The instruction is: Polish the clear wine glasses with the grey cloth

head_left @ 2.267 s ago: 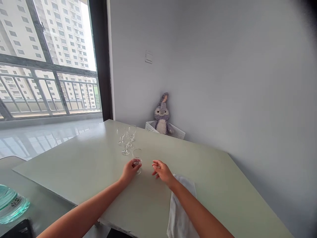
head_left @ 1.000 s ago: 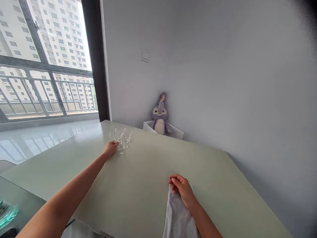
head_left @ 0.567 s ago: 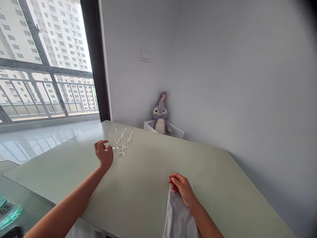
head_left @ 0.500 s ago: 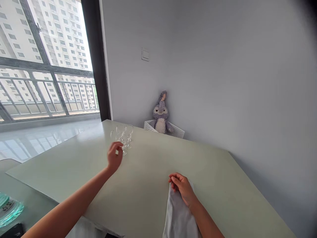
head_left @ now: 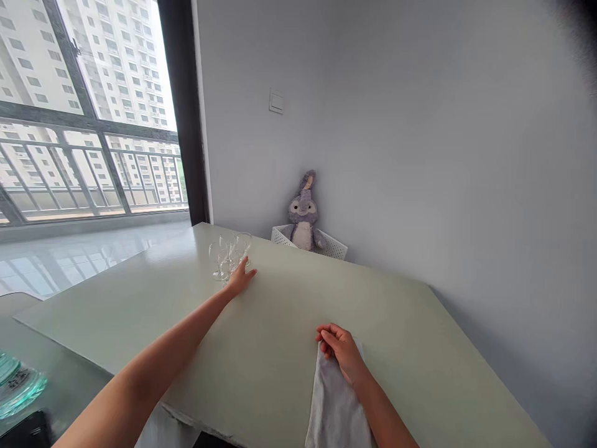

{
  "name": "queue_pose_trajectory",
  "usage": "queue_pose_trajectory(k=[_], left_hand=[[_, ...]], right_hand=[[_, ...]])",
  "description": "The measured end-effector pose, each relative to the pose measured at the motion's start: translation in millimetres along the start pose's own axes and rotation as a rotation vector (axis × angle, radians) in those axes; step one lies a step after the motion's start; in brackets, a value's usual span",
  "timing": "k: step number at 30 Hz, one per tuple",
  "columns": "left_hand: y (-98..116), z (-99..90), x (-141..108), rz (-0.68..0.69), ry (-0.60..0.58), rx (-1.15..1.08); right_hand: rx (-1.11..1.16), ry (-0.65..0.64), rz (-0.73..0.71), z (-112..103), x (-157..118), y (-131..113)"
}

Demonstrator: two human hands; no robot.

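Several clear stemmed glasses [head_left: 228,252] stand close together toward the far left part of the pale green table [head_left: 280,298]. My left hand [head_left: 241,279] is at the near right side of this group, fingers apart; it hides part of the nearest glasses, and whether it touches one is unclear. My right hand [head_left: 342,350] has its fingers curled together over the top end of a light grey cloth [head_left: 334,404], gripping it near the front of the table.
A plush toy [head_left: 303,218] sits in a white perforated basket [head_left: 334,247] beyond the table's back edge. At the lower left are a teal glass object [head_left: 18,386] and a black item [head_left: 30,430]. Walls stand behind and to the right.
My left hand has moved right, from the front of the glasses to their right side, and its fingers have spread. My right hand has stayed at the cloth.
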State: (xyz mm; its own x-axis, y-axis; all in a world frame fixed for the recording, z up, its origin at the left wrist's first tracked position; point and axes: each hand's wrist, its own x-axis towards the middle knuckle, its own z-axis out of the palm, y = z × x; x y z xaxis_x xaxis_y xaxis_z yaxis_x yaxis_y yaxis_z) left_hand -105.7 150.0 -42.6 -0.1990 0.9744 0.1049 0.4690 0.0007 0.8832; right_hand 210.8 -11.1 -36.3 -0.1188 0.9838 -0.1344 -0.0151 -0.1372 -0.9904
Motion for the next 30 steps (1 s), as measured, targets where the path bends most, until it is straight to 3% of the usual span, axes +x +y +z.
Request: queue_pose_trajectory(k=[3, 8, 11, 14, 16, 20, 24, 27, 30], left_hand=[[-1.8, -0.4, -2.8, 0.010, -0.020, -0.028], [2.8, 5.0, -36.7, 0.132, -0.144, -0.107], [6.8, 8.2, -66.2, 0.184, -0.236, -0.152], [10.9, 15.2, -86.9, 0.153, -0.233, -0.133], [12.1, 21.5, -93.2, 0.149, -0.196, -0.069], [8.6, 30.0, -94.9, 0.209, -0.165, 0.071], [5.2, 29.3, -92.1, 0.212, -0.130, 0.095], [8.1, 25.2, -90.7, 0.211, -0.143, 0.105], [13.2, 21.3, -91.4, 0.202, -0.159, 0.148]], right_hand=[[-0.169, 0.046, -0.041, 3.3, -3.0, -6.6], [-1.021, 0.229, -0.230, 0.7, -45.6, -21.5], [-1.325, 0.046, -0.229, -0.8, -77.4, -6.0], [-1.377, -0.235, -0.257, 6.2, -92.6, 18.4], [-1.356, -0.340, -0.293, 17.7, -90.8, 25.2], [-1.279, -0.453, -0.412, 52.0, -61.4, 8.4], [-1.255, -0.503, -0.501, 80.3, 1.5, -10.0], [-1.275, -0.466, -0.502, 82.5, 61.3, -11.0], [-1.329, -0.358, -0.425, 62.5, 113.7, -12.2]])
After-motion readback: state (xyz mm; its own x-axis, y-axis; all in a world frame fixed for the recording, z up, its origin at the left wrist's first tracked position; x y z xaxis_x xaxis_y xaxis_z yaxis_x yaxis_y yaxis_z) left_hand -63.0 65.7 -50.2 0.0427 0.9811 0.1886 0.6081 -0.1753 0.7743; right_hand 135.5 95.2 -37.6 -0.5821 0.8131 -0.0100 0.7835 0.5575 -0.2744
